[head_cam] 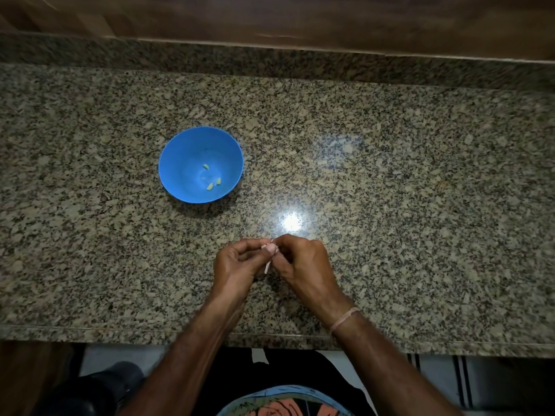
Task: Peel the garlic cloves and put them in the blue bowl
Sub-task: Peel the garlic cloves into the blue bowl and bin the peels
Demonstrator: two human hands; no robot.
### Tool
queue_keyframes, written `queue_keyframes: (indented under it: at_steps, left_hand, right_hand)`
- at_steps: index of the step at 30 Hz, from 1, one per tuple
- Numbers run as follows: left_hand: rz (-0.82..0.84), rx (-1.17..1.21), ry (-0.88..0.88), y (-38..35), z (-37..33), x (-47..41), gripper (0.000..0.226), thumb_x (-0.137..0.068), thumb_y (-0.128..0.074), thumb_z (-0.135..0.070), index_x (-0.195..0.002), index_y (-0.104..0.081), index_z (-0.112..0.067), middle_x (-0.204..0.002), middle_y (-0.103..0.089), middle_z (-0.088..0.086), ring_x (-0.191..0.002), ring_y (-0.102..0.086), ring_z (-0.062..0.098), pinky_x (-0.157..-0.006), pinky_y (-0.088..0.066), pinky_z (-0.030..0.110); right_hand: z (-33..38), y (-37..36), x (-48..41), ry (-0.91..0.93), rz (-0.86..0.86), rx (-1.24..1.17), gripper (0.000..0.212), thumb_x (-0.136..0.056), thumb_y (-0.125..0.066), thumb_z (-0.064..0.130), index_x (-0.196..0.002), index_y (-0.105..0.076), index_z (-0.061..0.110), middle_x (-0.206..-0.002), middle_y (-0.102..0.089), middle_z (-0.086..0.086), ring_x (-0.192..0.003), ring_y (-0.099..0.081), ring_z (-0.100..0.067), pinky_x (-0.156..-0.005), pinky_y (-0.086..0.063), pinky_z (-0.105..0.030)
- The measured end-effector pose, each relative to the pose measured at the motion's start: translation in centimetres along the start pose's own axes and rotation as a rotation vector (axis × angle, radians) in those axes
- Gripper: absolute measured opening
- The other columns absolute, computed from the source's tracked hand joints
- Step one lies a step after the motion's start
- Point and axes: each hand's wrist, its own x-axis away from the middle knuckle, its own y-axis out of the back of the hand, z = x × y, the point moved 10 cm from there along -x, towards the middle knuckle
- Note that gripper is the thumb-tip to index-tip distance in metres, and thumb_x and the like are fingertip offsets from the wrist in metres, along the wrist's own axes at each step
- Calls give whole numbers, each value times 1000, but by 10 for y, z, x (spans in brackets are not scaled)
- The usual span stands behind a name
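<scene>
Clove [271,249] betw. L grip [237,262] & R grip [303,262]

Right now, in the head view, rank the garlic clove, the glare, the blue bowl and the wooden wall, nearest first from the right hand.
1. garlic clove, pinched between right hand and left hand.
2. glare, on the counter just beyond the hands.
3. blue bowl, farther back, left.
4. wooden wall, at the far edge.
</scene>
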Motion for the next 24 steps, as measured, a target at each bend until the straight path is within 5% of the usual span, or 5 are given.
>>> queue_keyframes:
  at_steps: [9, 13, 17, 20, 24]
  left_hand:
    - [-3, -13, 16, 2, 5, -2, 22, -87, -81, -10, -108, -78, -4, -93, -80, 15, -81, -77, 22, -71, -60, 29]
    - [18, -8, 34, 3, 8, -4, 21, -87, -82, -9, -107, -78, -3, -94, -80, 15, -84, -78, 24, -72, -61, 31]
    - [51, -19, 54, 5, 14, -5, 21, -85, -83, -10, -105, -79, -6, -97, -80, 15, -89, -76, 25, -76, -59, 32]
    - [46, 53, 59, 8, 19, -6, 20, -87, -81, -11, -106, -78, -5, -100, -80, 18, -93, -76, 28, -87, -59, 41]
    - [63, 134, 106, 9, 24, -11, 26, -88, -79, -9, -112, -74, 0, -103, -79, 19, -90, -78, 25, -75, -59, 31]
  right_hand:
    - [8, 1, 2, 24, 40, 84, 13, -100, -63, 18, -94, -72, 12, -64, -61, 5, -52, -53, -6, -47, -33, -16]
    - [7, -4, 3, 44, 72, 104, 15, -101, -62, 21, -94, -71, 12, -65, -62, 3, -54, -56, -11, -49, -41, -24]
    - [3, -1, 2, 62, 91, 59, 14, -102, -64, 21, -102, -76, 12, -71, -69, 4, -54, -55, 2, -52, -39, -11]
    - [4, -6, 5, 80, 93, 10, 16, -103, -63, 22, -106, -76, 14, -77, -73, 5, -61, -63, -2, -58, -52, -22]
    - [-14, -11, 9, -77, 7, -226, 14, -103, -67, 22, -109, -79, 18, -94, -78, 9, -85, -73, -1, -75, -58, -19]
